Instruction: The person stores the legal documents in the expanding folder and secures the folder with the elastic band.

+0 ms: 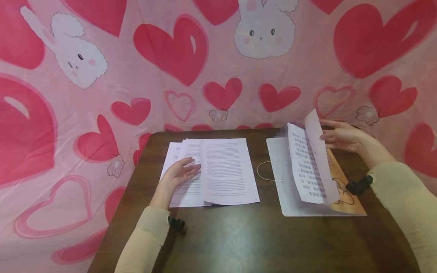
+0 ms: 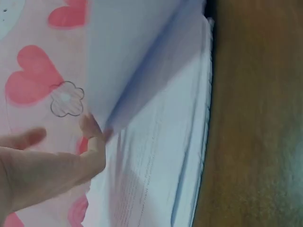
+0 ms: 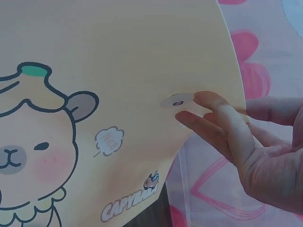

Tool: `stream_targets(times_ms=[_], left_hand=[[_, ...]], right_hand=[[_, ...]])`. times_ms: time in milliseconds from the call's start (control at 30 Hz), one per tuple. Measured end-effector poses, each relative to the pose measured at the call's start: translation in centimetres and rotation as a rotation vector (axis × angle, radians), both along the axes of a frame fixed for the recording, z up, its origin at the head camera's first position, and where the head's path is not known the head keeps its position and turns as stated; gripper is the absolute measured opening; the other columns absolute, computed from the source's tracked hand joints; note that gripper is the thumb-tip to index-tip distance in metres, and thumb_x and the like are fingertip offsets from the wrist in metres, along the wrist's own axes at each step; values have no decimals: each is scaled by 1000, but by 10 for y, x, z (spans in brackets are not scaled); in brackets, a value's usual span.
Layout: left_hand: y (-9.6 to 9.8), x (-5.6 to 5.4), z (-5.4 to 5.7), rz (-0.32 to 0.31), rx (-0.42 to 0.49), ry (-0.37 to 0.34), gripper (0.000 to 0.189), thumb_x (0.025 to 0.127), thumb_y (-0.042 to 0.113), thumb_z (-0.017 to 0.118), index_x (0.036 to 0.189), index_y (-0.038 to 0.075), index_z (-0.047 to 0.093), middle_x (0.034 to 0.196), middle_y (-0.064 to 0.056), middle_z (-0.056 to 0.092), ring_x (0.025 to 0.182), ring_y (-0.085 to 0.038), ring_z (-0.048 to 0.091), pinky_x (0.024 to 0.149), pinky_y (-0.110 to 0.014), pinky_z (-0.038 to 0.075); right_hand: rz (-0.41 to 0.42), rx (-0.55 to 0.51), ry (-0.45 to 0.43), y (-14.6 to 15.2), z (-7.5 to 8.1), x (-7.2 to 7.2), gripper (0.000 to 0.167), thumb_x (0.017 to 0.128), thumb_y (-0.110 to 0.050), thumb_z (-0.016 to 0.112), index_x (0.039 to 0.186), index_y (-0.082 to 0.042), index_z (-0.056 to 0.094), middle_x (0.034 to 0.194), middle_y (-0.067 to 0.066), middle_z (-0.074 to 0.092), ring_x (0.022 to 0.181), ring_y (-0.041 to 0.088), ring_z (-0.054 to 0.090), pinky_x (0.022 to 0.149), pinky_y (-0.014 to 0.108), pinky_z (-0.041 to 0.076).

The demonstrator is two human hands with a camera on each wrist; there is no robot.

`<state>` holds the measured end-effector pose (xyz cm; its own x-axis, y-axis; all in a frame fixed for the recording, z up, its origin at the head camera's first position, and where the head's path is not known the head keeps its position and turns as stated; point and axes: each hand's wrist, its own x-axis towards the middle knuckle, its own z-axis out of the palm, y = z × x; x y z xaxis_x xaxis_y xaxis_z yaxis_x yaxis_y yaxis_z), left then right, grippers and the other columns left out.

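Observation:
On the left of the table, printed sheets (image 1: 225, 170) lie spread, with my left hand (image 1: 182, 172) over their left half. Its fingers are loosely bent; in the left wrist view, the fingertips are at the edge of a raised sheet (image 2: 137, 42), and whether they touch it I cannot tell. To the right lies an opened folder (image 1: 281, 189) with large-print pages (image 1: 302, 167) standing up inside. My right hand (image 1: 345, 138) pinches the edge of the folder cover (image 3: 132, 47), its fingertips near a round button (image 3: 177, 101). The cover shows a capybara drawing (image 3: 28, 146).
A thin cord loop (image 1: 264, 170) sticks out from the folder's left side, toward the sheets. The dark wooden table (image 1: 222, 239) runs back to a pink cloth (image 1: 239, 68) with hearts and rabbits. Each wrist wears a black band (image 1: 360, 185).

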<state>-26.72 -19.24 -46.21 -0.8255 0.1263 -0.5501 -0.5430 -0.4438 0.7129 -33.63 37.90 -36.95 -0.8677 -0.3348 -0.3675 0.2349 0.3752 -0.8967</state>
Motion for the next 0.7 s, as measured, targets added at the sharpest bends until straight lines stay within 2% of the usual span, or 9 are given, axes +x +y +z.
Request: stream_targets(times_ms=[167,267,333,433,500,567,633,700], left_hand=[[5,-3,-7,-218,-312,126,61,119,24,47,169,-5,31,176,-29,34,165,-41,37,137,-51,31],[10,-3,-11,-289,-508,226,60,115,22,56,165,-9,39,166,-32,49,155,-43,52,131,-52,43],[15,-2,-14,-280,-632,278,60,111,20,63,161,-8,47,156,-33,60,145,-42,63,124,-50,51],[27,-1,-20,-220,-787,324,59,103,18,74,153,-8,57,140,-33,71,124,-40,77,106,-42,64],[35,-2,-24,-180,-868,339,55,99,17,79,145,-10,63,131,-32,76,110,-36,82,93,-34,67],[42,-3,-27,-163,-925,351,51,98,16,80,139,-12,66,124,-31,78,101,-32,83,83,-29,66],[46,-2,-28,-165,-986,364,47,98,15,79,135,-12,68,120,-30,79,98,-31,82,80,-28,64],[50,-1,-27,-171,-1022,373,46,99,15,76,136,-10,67,120,-29,79,101,-34,81,84,-33,66]], right_hand=[[-1,0,-5,-1,1,1,86,113,0,46,174,-8,-14,109,-28,62,103,-2,70,90,25,65],[-5,3,-5,-2,2,1,86,113,0,46,174,-8,-13,108,-28,62,102,-1,70,90,25,65],[-8,4,-5,-2,2,1,85,113,0,46,174,-9,-13,107,-28,62,102,-1,70,90,26,65],[-12,1,-9,-2,1,1,87,113,0,47,174,-9,-14,106,-28,61,102,-2,70,90,26,65],[-13,-1,-9,-2,1,0,88,112,1,48,174,-8,-14,106,-28,61,102,-2,69,90,26,65],[-14,-5,-9,-3,0,0,89,112,1,48,173,-8,-15,106,-28,60,102,-2,69,89,26,65],[-16,-8,-10,-3,0,0,89,111,1,48,173,-8,-16,106,-28,60,102,-2,69,89,26,65],[-20,-15,-12,-3,1,-1,90,111,2,48,173,-8,-16,105,-29,60,101,-2,69,89,26,65]])
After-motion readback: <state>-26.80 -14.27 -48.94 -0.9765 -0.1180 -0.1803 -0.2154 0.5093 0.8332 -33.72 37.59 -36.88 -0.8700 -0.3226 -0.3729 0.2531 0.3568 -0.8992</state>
